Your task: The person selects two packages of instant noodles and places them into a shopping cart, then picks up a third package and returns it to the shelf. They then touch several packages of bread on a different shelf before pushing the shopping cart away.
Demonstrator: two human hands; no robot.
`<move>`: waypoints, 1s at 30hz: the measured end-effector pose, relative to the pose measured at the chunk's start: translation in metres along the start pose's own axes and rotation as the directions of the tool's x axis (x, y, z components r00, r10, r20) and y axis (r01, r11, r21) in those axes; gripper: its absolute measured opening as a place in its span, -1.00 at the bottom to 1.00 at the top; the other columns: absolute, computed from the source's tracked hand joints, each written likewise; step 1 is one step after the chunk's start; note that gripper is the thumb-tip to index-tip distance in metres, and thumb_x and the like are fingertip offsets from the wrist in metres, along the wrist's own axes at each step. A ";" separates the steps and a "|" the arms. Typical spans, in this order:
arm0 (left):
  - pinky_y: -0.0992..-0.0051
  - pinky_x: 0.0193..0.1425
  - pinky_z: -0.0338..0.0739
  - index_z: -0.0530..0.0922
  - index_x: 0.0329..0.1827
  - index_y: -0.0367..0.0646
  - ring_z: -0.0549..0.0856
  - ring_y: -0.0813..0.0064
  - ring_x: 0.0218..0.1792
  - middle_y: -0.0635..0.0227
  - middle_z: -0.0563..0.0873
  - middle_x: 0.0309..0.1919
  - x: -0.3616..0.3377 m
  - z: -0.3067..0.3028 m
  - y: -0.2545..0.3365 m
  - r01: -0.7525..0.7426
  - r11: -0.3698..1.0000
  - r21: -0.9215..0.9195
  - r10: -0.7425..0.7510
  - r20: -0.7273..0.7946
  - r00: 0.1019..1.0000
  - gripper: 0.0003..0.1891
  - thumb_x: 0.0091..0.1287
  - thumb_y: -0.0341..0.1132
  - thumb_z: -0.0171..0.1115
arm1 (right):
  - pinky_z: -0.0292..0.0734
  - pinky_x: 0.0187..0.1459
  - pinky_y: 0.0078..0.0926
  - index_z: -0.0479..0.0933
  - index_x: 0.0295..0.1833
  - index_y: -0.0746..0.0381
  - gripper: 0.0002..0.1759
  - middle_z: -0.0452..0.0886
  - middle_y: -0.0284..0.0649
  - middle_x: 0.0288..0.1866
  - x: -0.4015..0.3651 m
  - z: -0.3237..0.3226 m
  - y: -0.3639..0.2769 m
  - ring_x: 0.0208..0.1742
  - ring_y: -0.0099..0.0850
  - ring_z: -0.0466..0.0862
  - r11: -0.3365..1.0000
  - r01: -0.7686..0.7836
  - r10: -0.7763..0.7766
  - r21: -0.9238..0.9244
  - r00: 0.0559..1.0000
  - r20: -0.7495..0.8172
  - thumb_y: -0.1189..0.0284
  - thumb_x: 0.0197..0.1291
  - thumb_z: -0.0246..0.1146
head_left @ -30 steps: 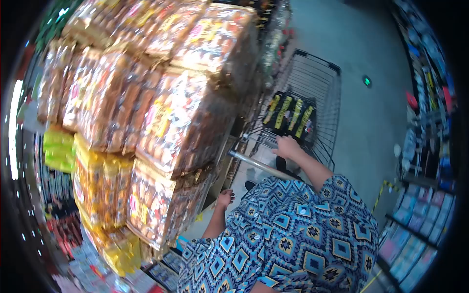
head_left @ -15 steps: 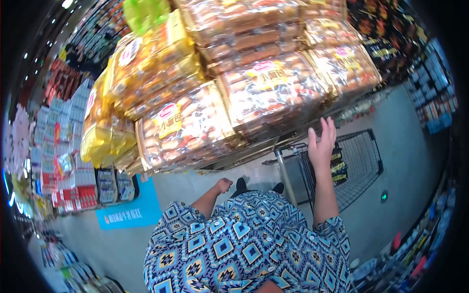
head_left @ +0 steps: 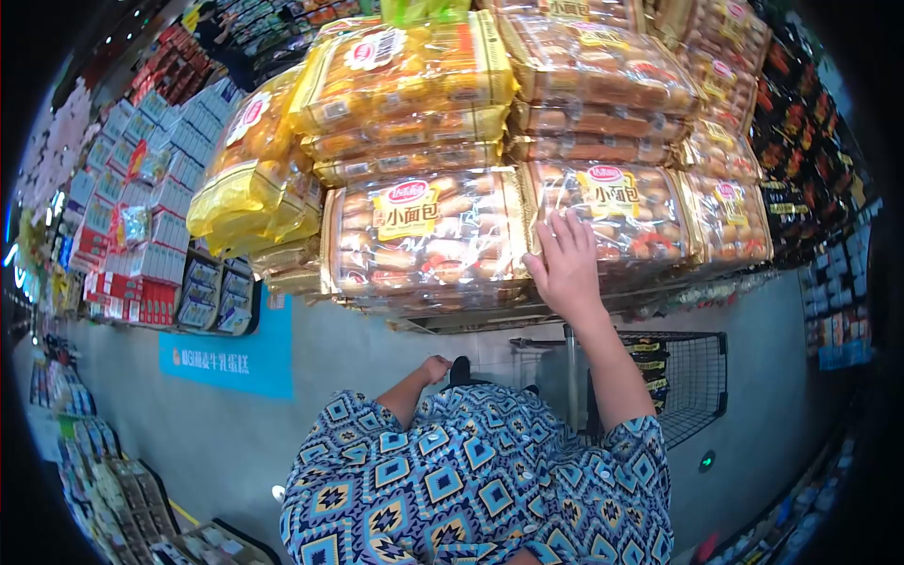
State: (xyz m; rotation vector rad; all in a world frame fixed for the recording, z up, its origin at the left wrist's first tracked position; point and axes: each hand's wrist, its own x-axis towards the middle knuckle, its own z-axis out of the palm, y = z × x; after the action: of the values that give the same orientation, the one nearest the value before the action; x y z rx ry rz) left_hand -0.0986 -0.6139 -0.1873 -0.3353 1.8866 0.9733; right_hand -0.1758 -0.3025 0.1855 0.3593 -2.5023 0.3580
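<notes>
I see the right hand (head_left: 570, 273), its grip spread, against or just short of a bread pack (head_left: 621, 212), low in the stack (head_left: 603, 71), seemingly bearing others; the left hand (head_left: 434, 368) has a grip I can't tell.

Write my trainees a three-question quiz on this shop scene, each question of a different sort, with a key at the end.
1. Multiple choice: which hand is raised to the stacked packs of bread rolls?
A) the left
B) the right
C) both

2. True or false: the shopping cart to the person's right has dark packages in it.

3. Fill the gap: the panel with white lettering, to the person's left, is ____ in colour.

Key:
1. B, the right hand
2. True
3. Blue
</notes>
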 end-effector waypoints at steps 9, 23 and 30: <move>0.40 -0.53 0.54 0.52 0.17 -0.09 0.67 0.38 -0.44 0.20 0.70 -0.26 0.020 -0.010 -0.016 0.017 0.989 -0.147 -0.011 0.037 0.999 -0.64 0.39 -0.16 0.08 | 0.13 0.37 -0.02 0.50 0.19 0.25 -0.52 0.44 0.01 0.29 -0.012 -0.004 0.058 0.35 -0.03 0.35 0.977 -0.145 0.132 -0.156 0.987 -0.094 0.22 0.22 0.22; 0.46 -0.03 0.61 0.45 0.21 -0.12 0.68 0.44 -0.07 0.29 0.66 -0.02 -0.086 0.009 0.171 -0.223 0.777 -0.589 0.470 0.307 0.828 -0.63 0.44 -0.14 0.06 | 0.03 0.38 0.13 0.47 0.23 0.21 -0.34 0.25 0.16 0.39 -0.004 0.001 -0.045 0.42 0.12 0.21 0.999 0.033 -0.041 0.043 0.982 0.186 0.09 0.05 0.36; 0.47 0.11 0.56 0.39 0.28 -0.20 0.65 0.43 0.04 0.19 0.60 0.11 -0.163 -0.033 0.233 -0.378 0.676 -0.632 0.685 0.351 0.638 -0.57 0.52 -0.09 -0.04 | 0.09 0.35 0.09 0.49 0.24 0.12 -0.40 0.31 0.05 0.37 -0.003 0.003 -0.049 0.41 0.06 0.23 0.997 0.071 -0.075 0.026 0.980 0.182 0.23 0.05 0.38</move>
State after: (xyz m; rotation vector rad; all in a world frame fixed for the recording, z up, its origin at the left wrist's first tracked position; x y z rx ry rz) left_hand -0.1741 -0.5157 0.0703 0.2705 1.1384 1.7858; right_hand -0.1587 -0.3487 0.1899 0.5116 -2.6578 0.3332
